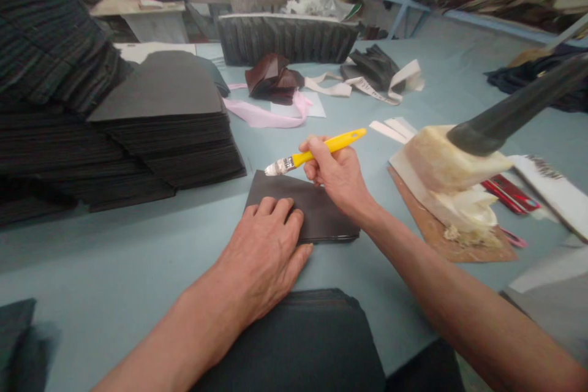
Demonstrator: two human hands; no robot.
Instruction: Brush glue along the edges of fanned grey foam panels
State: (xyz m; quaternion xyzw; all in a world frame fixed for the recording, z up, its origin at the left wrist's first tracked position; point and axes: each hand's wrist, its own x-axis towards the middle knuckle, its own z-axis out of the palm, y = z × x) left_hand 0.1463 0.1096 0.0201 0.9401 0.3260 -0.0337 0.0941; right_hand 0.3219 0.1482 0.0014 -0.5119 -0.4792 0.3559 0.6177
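My right hand (333, 168) grips a paintbrush (328, 146) with a yellow handle. White stuff coats its bristles, which are at the far left corner of a small stack of dark sheets (321, 211). My left hand (269, 242) lies flat over the near left part of that stack, fingers stretched out and pressing down. Close to me, partly under my left forearm, is a larger pile of dark pieces (303, 343).
Tall stacks of black sheets (169, 128) stand at the left. To the right, a glue-crusted container (452, 165) sits on a brown board (427, 220), beside a red object (509, 193). Farther back lie a pink strip (266, 115), a brown bundle (273, 76) and a dark row of pieces (287, 40).
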